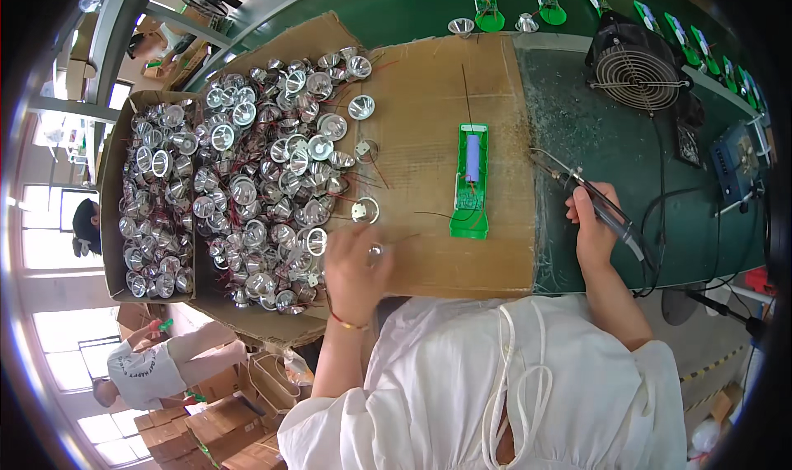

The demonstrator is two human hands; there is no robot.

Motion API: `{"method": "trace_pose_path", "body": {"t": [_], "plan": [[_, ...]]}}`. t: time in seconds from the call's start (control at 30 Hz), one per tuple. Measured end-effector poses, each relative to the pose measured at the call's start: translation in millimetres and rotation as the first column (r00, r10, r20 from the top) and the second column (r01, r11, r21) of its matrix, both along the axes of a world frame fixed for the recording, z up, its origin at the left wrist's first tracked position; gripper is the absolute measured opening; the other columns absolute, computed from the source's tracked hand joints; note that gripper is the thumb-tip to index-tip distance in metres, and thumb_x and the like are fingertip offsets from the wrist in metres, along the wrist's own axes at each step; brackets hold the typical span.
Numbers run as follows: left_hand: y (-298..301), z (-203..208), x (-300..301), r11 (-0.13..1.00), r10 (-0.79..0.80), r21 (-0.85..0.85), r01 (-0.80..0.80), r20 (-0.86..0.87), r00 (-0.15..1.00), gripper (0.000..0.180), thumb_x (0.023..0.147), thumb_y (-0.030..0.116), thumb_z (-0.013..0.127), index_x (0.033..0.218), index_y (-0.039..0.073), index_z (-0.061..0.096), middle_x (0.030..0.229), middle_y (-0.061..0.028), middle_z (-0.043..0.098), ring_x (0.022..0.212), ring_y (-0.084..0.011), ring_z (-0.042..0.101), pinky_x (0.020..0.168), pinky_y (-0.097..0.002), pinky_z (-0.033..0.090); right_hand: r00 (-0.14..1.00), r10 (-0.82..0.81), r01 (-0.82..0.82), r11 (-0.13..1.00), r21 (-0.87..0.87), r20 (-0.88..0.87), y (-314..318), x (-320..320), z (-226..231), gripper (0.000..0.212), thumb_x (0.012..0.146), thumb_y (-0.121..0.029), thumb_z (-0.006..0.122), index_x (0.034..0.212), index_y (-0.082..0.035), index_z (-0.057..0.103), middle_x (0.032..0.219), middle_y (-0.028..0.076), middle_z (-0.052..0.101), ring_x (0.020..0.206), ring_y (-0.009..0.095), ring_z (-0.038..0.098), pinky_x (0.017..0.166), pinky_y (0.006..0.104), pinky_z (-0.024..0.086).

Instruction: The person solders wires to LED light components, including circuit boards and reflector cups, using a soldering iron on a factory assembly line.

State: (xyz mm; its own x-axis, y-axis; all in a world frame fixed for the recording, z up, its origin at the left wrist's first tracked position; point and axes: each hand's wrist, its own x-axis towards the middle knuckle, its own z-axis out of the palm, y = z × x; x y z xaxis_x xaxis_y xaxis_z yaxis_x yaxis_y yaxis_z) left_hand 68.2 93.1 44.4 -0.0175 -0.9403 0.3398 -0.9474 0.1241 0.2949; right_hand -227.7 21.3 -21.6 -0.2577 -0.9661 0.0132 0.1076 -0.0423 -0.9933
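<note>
My left hand (356,260), smeared by motion, is at the right edge of the pile of lamp reflectors (272,165). A small shiny reflector cup (376,252) shows at its fingers, with thin wires trailing right. My right hand (592,223) is closed around a soldering iron (606,210), whose tip points up and left toward the cardboard's right edge. Between the hands, a green plastic housing (470,223) lies lengthwise on the cardboard sheet (412,272). It holds a purple cylindrical battery (473,158) and a small circuit board with loose wires.
Several green housings (487,8) line the back of the green bench. A black fan with a round grille (637,76) stands at the back right, near a blue box-shaped unit (734,161). Cables hang beside my right hand. Another person (153,371) is at the lower left.
</note>
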Motion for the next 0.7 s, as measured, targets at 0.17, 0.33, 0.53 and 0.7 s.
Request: {"method": "trace_pose_path", "body": {"t": [0.17, 0.33, 0.53, 0.7], "plan": [[-4, -33, -6, 0.998, -0.047, -0.012, 0.056, 0.376, 0.925, 0.013, 0.071, 0.011, 0.062, 0.084, 0.007, 0.062, 0.085, -0.0034, 0.061, 0.091, -0.0221, 0.055, 0.079, -0.0364, 0.038, 1.0, -0.005, 0.005, 1.0, -0.008, -0.016, 6, -2, -2, 0.016, 0.082, -0.013, 0.061, 0.085, -0.001, 0.052, 0.07, 0.006, 0.058, 0.056, 0.007, 0.051, 0.051, 0.0192, 0.041], [-22, -26, -19, 0.992, -0.021, 0.115, 0.051, -0.254, 0.967, 0.008, 0.076, 0.014, 0.062, 0.077, 0.007, 0.065, 0.07, -0.0067, 0.062, 0.068, -0.0258, 0.059, 0.064, -0.0368, 0.043, 0.999, 0.014, -0.015, 0.999, -0.044, -0.04, 13, 2, 4, 0.015, 0.083, -0.012, 0.058, 0.085, -0.001, 0.05, 0.068, 0.006, 0.057, 0.056, 0.008, 0.051, 0.051, 0.0191, 0.041], [-31, -22, -54, 0.93, 0.231, 0.368, 0.02, -0.624, 0.747, 0.018, 0.082, 0.013, 0.059, 0.089, -0.003, 0.062, 0.073, -0.0103, 0.066, 0.059, -0.011, 0.062, 0.054, -0.0227, 0.047, 0.956, 0.292, -0.293, 0.951, -0.098, -0.025, 44, 11, 9, 0.019, 0.075, 0.0, 0.064, 0.091, 0.002, 0.055, 0.08, 0.005, 0.059, 0.064, 0.005, 0.054, 0.054, 0.018, 0.042], [-33, -34, -59, 0.944, 0.199, 0.329, 0.002, -0.576, 0.793, 0.017, 0.08, 0.015, 0.062, 0.085, -0.001, 0.063, 0.073, -0.0114, 0.064, 0.061, -0.0162, 0.062, 0.055, -0.0255, 0.046, 0.93, 0.355, -0.363, 0.929, -0.079, -0.096, 40, 17, 12, 0.018, 0.074, -0.004, 0.067, 0.088, 0.002, 0.057, 0.074, 0.003, 0.06, 0.061, 0.004, 0.052, 0.053, 0.0182, 0.041]]}}
